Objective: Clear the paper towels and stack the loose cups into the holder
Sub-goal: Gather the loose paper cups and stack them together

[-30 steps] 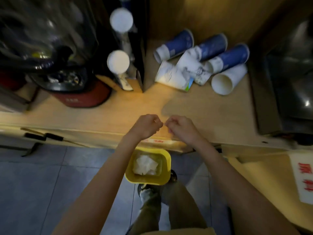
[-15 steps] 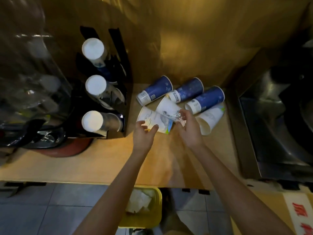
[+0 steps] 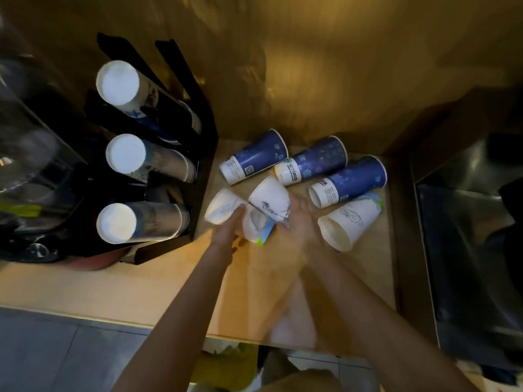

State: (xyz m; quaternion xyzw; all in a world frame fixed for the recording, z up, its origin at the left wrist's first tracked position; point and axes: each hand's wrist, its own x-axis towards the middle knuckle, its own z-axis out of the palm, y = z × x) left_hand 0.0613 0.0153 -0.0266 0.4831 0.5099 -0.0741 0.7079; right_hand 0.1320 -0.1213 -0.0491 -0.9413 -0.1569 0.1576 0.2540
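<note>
Head view: left hand [image 3: 226, 233] and right hand [image 3: 297, 222] each around a toppled white cup, bases pointing up-left.

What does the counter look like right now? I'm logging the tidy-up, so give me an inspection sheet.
Surface: wooden counter, lit warm, mostly bare near the front edge.
Job's things: three blue cups and three white cups lie on their sides; black cup holder carries three stacks.
Clutter: yellow bin below the counter edge, with white paper showing in it.
Hands: left hand on a white cup; right hand on another, blurred.
Cables: nothing seen.
Surroundings: steel sink at right, grey floor tiles below.
</note>
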